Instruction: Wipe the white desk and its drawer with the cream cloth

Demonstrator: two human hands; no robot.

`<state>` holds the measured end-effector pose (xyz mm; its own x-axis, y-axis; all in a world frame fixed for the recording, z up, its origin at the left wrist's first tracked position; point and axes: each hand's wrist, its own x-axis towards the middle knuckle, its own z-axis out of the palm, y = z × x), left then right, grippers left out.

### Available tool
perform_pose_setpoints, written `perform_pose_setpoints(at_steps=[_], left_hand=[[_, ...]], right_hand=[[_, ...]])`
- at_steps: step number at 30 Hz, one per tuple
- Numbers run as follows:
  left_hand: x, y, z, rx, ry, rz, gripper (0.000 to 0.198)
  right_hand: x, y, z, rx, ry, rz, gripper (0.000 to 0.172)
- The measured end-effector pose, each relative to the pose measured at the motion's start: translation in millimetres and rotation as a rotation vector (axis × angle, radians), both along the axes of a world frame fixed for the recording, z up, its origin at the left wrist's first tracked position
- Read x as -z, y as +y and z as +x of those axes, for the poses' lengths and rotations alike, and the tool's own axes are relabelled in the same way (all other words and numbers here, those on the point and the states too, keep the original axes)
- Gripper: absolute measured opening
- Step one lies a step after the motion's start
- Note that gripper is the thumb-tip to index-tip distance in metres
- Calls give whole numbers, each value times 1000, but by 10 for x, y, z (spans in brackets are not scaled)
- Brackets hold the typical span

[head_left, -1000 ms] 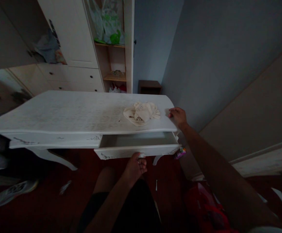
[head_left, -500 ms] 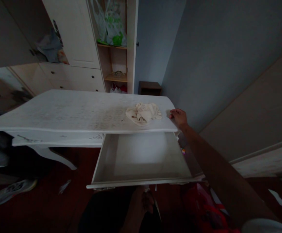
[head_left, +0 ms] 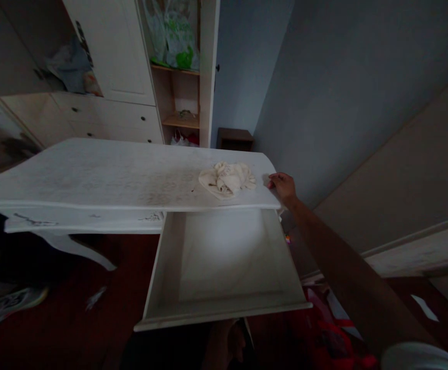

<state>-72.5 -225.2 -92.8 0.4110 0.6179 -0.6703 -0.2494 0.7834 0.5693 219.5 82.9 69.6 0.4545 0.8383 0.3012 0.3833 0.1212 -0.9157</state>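
Observation:
A pale, shallow drawer (head_left: pixel 224 280) hangs far out from the front of a white table (head_left: pixel 104 172); its inside looks bare. My left hand (head_left: pixel 234 343) is under the middle of the drawer front, its fingers curled against it. The drawer front hides the fingertips and whatever pull they hold. At the table's right end, my right hand (head_left: pixel 283 186) is bent over the edge, fingers closed, thumb toward me. Just left of it lies a crumpled cream cloth (head_left: pixel 229 179) on the tabletop, untouched. Dark smudges mark the table's surface.
Behind the table stands a white wardrobe (head_left: pixel 127 51) with open shelves holding plastic bags (head_left: pixel 181 41). A small brown cabinet (head_left: pixel 234 139) sits near the grey wall. Red bags (head_left: pixel 324 329) lie on the floor at right; a shoe (head_left: pixel 11 306) is at left.
The drawer has come farther out toward me, with my left hand moving down and back at its front. My right hand stays at the table's edge. The view has shifted slightly.

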Motion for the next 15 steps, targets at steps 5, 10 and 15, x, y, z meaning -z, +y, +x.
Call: perform_pose_setpoints(at_steps=[5, 10, 15], left_hand=[[66, -19, -9, -34, 29, 65, 47], [136, -22, 49, -52, 44, 109, 49], [252, 70, 112, -15, 56, 126, 53]], right_hand=[[0, 1, 16, -14, -38, 15, 19], [19, 3, 28, -17, -20, 13, 21], [18, -3, 10, -18, 4, 2, 23]])
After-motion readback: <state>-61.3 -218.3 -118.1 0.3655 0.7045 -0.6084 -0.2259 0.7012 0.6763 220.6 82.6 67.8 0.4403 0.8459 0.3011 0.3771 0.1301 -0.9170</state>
